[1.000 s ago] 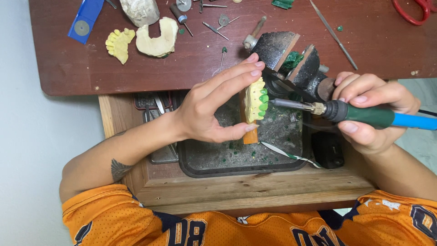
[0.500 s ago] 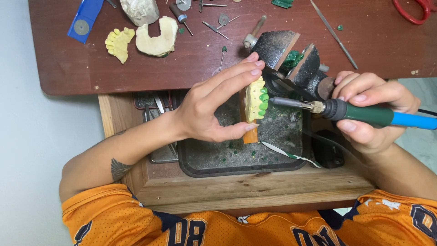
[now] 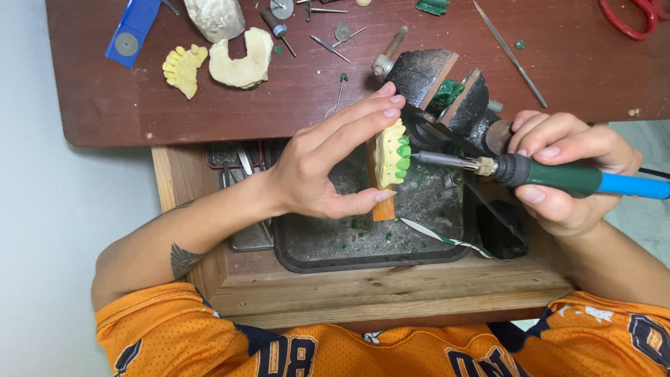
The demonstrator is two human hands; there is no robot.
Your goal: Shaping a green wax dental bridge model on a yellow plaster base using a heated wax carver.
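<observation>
Since a second ago nothing has shifted: the left hand still pinches the yellow dental cast over the dark tray. The right hand stays wrapped around the green-handled heated tool, metal tip touching glossy green wax teeth, indicating steady, continuing work.

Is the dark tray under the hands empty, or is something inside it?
Not empty. The dark tray holds green wax crumbs and grey dust across its bottom.

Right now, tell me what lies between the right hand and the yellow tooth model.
In the head view, only the heated tool's metal tip spans from the right hand to the yellow tooth model, above the dark tray.
</observation>
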